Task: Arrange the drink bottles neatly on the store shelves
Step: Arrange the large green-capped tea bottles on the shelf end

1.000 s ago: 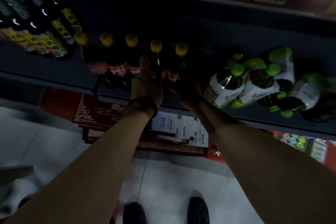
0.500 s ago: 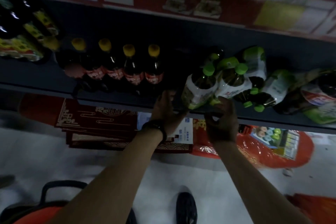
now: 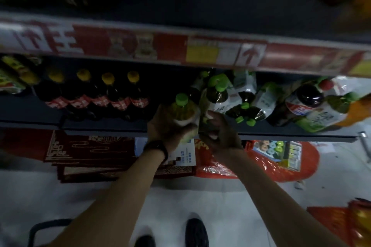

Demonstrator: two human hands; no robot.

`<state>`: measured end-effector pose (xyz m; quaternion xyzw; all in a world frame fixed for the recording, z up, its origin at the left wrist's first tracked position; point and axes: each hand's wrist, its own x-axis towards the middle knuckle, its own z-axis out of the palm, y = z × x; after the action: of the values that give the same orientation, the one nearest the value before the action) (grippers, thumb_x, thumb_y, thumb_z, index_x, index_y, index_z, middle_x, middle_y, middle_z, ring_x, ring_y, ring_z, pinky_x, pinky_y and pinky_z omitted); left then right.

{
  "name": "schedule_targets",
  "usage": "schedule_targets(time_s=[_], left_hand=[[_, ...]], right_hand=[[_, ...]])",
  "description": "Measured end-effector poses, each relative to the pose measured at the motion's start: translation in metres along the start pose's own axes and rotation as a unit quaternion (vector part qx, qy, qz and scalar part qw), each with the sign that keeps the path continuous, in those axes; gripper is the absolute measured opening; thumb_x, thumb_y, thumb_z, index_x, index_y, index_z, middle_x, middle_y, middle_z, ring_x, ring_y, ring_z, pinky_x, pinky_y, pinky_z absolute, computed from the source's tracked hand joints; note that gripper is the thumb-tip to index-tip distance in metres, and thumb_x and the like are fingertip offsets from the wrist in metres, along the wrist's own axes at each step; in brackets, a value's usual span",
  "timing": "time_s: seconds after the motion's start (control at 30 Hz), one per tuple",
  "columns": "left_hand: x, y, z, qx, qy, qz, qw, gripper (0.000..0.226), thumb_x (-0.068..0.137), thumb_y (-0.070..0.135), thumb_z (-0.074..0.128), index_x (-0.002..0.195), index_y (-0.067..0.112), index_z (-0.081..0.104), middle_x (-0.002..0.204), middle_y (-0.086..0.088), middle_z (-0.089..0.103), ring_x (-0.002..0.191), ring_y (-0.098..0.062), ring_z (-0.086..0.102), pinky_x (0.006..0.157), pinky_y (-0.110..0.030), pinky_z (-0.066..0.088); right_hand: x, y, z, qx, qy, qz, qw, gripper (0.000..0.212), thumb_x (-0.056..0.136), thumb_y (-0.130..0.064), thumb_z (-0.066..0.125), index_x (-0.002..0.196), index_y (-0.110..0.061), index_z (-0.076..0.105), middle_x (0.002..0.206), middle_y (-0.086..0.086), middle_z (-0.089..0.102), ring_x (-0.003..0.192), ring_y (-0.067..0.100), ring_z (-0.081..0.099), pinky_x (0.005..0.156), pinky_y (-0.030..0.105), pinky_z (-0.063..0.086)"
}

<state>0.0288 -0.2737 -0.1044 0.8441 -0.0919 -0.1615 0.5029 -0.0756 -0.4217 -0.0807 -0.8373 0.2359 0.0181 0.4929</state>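
Note:
My left hand [image 3: 166, 126] grips a green-capped tea bottle [image 3: 183, 108] at the front of the dark shelf [image 3: 100, 126]. Right beside it, my right hand [image 3: 218, 134] is closed on a second green-capped bottle [image 3: 217, 94], whose lower body it hides. To the left stands a neat row of dark bottles with yellow caps and red labels [image 3: 118, 94]. To the right, more green-capped bottles [image 3: 255, 104] lie jumbled and tipped over on the same shelf.
A red-capped dark bottle [image 3: 309, 98] and light pouches [image 3: 329, 114] crowd the shelf's right end. A red price strip [image 3: 180, 48] edges the shelf above. Below are red cartons [image 3: 86, 150] and a red bag [image 3: 271, 160]; a basket handle [image 3: 46, 228] and my shoes stand on the floor.
Both hands left the yellow-capped row, moved right and closed on green-capped bottles. The view has tilted upward, showing more of the upper shelf.

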Motion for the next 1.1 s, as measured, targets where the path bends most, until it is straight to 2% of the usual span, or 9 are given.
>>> schedule_targets(time_s=[0.07,0.13,0.27,0.37,0.5,0.67,0.87,1.0,1.1], left_hand=[[-0.029,0.023,-0.029,-0.054,-0.026,-0.03,0.998,0.074,0.061,0.035,0.1,0.123,0.028,0.061,0.114,0.03,0.063,0.1,0.023,0.056,0.093,0.003,0.039],[-0.061,0.051,-0.061,-0.065,-0.056,-0.047,0.995,0.066,0.056,0.05,0.1,0.113,0.029,0.075,0.105,0.021,0.077,0.1,0.008,0.07,0.098,-0.022,0.057],[-0.125,0.135,-0.122,-0.115,-0.119,-0.006,0.986,0.071,0.057,0.064,0.094,0.116,0.032,0.074,0.112,0.012,0.079,0.107,-0.01,0.074,0.092,-0.043,0.062],[-0.164,0.207,-0.163,-0.124,-0.156,0.026,0.98,0.068,0.06,0.057,0.095,0.117,0.026,0.073,0.112,0.007,0.079,0.107,-0.014,0.075,0.09,-0.04,0.063],[-0.191,0.292,-0.206,-0.161,-0.19,0.066,0.966,0.036,0.079,0.028,0.089,0.112,0.02,0.077,0.105,0.001,0.082,0.101,-0.02,0.078,0.082,-0.039,0.065],[-0.202,0.36,-0.233,-0.18,-0.191,0.116,0.958,0.039,0.081,0.039,0.084,0.116,0.025,0.071,0.108,0.008,0.08,0.099,-0.008,0.076,0.079,-0.028,0.062],[-0.202,0.407,-0.219,-0.18,-0.193,0.173,0.949,0.054,0.078,0.061,0.074,0.124,0.035,0.063,0.109,0.017,0.076,0.096,0.003,0.073,0.075,-0.017,0.058],[-0.182,0.412,-0.198,-0.182,-0.232,0.162,0.942,0.047,0.088,0.038,0.081,0.131,0.033,0.064,0.12,0.007,0.077,0.109,-0.012,0.074,0.091,-0.038,0.063],[-0.158,0.423,-0.184,-0.172,-0.203,0.183,0.946,0.048,0.086,0.024,0.084,0.13,0.028,0.066,0.118,0.007,0.078,0.11,-0.011,0.074,0.091,-0.031,0.062]], right_hand=[[-0.025,-0.018,-0.018,0.007,-0.015,-0.003,1.0,0.08,0.077,-0.029,0.086,0.147,-0.031,0.047,0.134,-0.005,0.064,0.122,0.015,0.065,0.1,0.044,0.059],[-0.054,-0.046,-0.038,-0.015,-0.054,-0.011,0.998,0.084,0.071,-0.04,0.087,0.146,-0.029,0.05,0.135,-0.007,0.064,0.125,0.011,0.062,0.104,0.043,0.055],[-0.131,-0.131,-0.076,0.078,-0.106,0.004,0.991,0.078,0.078,-0.018,0.091,0.145,-0.028,0.051,0.131,-0.012,0.069,0.12,0.004,0.066,0.1,0.029,0.056],[-0.182,-0.194,-0.109,0.141,-0.101,0.001,0.985,0.077,0.08,0.001,0.086,0.144,-0.023,0.052,0.128,0.002,0.071,0.12,0.021,0.07,0.097,0.044,0.061],[-0.231,-0.266,-0.149,0.191,-0.069,-0.052,0.978,0.063,0.083,0.0,0.083,0.139,-0.016,0.058,0.125,0.012,0.073,0.118,0.032,0.071,0.099,0.053,0.058],[-0.258,-0.331,-0.185,0.217,0.008,-0.106,0.97,0.05,0.091,-0.01,0.081,0.137,-0.012,0.063,0.126,0.013,0.074,0.117,0.033,0.071,0.1,0.058,0.056],[-0.258,-0.357,-0.223,0.228,0.072,-0.159,0.958,0.044,0.093,-0.006,0.077,0.135,-0.005,0.064,0.124,0.016,0.074,0.116,0.035,0.072,0.097,0.052,0.058],[-0.24,-0.355,-0.247,0.207,0.102,-0.195,0.953,0.053,0.088,-0.009,0.083,0.137,-0.01,0.064,0.126,0.006,0.075,0.119,0.025,0.072,0.098,0.045,0.059],[-0.216,-0.346,-0.269,0.167,0.088,-0.214,0.958,0.057,0.088,-0.008,0.082,0.14,-0.013,0.06,0.129,0.003,0.074,0.122,0.021,0.07,0.099,0.038,0.058]])
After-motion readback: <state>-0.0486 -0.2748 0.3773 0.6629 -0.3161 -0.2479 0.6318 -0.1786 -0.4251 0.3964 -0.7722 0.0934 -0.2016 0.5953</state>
